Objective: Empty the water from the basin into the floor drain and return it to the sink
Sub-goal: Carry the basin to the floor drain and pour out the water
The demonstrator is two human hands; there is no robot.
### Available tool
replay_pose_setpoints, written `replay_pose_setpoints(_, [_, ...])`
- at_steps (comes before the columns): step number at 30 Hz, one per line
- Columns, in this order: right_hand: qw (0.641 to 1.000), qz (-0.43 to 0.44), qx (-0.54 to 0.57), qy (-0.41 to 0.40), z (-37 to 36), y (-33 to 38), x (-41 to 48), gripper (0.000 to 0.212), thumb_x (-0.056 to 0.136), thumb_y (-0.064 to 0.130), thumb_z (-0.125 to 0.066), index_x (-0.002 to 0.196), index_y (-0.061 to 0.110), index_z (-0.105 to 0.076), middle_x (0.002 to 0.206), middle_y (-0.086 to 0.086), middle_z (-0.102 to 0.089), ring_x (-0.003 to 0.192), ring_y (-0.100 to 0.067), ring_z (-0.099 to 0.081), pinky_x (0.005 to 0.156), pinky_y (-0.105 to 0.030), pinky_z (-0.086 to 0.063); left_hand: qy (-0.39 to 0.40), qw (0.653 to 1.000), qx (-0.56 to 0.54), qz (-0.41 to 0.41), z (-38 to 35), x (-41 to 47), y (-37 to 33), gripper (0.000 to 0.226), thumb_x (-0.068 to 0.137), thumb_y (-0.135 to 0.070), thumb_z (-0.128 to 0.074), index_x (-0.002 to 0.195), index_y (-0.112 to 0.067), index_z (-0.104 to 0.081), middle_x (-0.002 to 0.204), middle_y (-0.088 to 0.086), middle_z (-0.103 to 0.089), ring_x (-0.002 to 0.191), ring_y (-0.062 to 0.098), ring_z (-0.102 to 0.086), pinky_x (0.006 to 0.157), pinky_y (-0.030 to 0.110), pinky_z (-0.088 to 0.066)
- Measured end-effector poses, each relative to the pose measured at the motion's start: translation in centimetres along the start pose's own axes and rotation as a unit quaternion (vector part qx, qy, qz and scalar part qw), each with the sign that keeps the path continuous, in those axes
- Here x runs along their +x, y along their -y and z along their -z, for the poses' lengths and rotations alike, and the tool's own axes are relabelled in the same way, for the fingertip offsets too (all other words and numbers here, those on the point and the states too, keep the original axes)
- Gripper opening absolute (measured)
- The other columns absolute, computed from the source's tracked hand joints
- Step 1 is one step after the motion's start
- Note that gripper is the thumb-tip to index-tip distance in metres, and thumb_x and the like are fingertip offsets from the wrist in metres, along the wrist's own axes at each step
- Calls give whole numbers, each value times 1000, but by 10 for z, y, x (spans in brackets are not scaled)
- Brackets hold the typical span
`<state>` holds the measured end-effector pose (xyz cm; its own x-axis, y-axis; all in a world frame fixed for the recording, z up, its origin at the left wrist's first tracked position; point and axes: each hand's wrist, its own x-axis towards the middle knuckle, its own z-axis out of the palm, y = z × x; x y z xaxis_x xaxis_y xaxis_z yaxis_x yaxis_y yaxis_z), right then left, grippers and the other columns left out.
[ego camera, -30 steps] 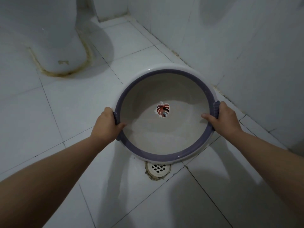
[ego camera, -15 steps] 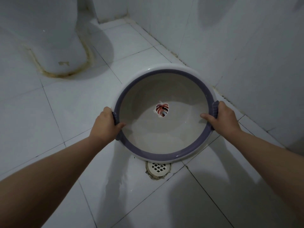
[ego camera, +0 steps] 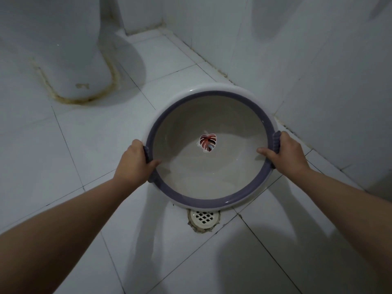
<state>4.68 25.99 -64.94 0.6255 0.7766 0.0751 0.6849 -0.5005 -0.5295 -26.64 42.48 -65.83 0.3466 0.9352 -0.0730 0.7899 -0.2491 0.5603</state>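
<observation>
**Almost nothing has moved: basin held over the drain**

Hardly anything has changed since the pictures from a moment ago. Only one view is given, from the head camera. The basin (ego camera: 212,149) sits in the same spot in the middle of the frame, and both hands are where they were. It looks about level, maybe tipped a little toward the person. Water can still be seen low in the basin, so I think the pouring has not started yet.

The drain (ego camera: 204,217) is on the floor (ego camera: 84,145), just below the near rim of the basin in the picture, a bit below the middle of the frame. So the basin is already in the right place to pour.

The left hand (ego camera: 133,162) is closed on the left handle, thumb inside the rim. The right hand (ego camera: 284,153) is closed on the right handle, thumb inside too. The hands are wide apart, one on each side. Both arms reach out long and nearly straight from the bottom corners of the frame.

A toilet (ego camera: 70,60) stands at the upper left. A wall (ego camera: 318,71) fills the upper right, close to the far rim. The sink is not in view.

I think the next move is to tip the near rim down toward the drain, slowly, so the water does not splash.
</observation>
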Motion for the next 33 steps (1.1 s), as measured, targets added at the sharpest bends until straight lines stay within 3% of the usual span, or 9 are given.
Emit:
replay_pose_setpoints(3, [1000, 9, 7, 0, 0, -1, 0, 46, 71, 33, -74, 96, 7, -46, 87, -7, -51, 81, -22, -48, 69, -30, -37, 0, 1000, -3, 0, 1, 0, 0, 43, 73, -23, -75, 83, -9, -36, 81, 9, -48, 72, 25, -45, 59, 33, -34])
replay_pose_setpoints(15, [1000, 3, -2, -5, 1, -3, 1, 47, 69, 36, -75, 94, 10, -45, 85, -6, -50, 78, -21, -46, 66, -29, -35, -8, 1000, 1, -15, 2, -1, -1, 44, 73, -24, -74, 82, -10, -34, 79, 8, -47, 68, 23, -44, 50, 24, -26])
replay_pose_setpoints(22, [1000, 7, -11, 3, 4, -1, 1, 46, 70, 37, -74, 90, 11, -41, 85, -8, -51, 78, -23, -48, 66, -31, -38, -8, 1000, 3, -19, 2, -1, 2, 44, 72, -26, -75, 82, -9, -35, 79, 8, -47, 69, 24, -45, 56, 29, -31])
replay_pose_setpoints(33, [1000, 12, -15, 1, 7, 1, -3, 46, 70, 36, -75, 86, 12, -39, 83, -8, -50, 76, -23, -47, 64, -29, -34, -10, 999, 0, -31, 1, -2, 5, 44, 72, -26, -75, 80, -11, -34, 71, 0, -41, 65, 20, -43, 45, 19, -24])
